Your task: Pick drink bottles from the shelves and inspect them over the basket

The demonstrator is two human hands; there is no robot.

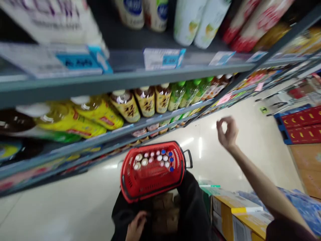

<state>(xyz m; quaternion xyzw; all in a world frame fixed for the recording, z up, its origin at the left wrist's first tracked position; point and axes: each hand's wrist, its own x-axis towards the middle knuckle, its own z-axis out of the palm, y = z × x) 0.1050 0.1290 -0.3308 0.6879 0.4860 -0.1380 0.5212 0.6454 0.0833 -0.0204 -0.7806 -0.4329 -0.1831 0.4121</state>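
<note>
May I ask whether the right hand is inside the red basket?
No, the right hand is off to one side of the red basket.

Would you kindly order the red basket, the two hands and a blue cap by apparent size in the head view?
1. Red basket
2. Left hand and right hand: too alike to rank
3. Blue cap

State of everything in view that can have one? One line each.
Right hand: raised, thumb and finger curled into a ring, nothing visible in it
Left hand: low by the lap, blurred, grip unclear
Red basket: partly filled, not touched by either hand
Bottles in the basket: capped, caps up
Green-capped bottles: capped, in a row on the shelf
Red boxes: stacked
</note>
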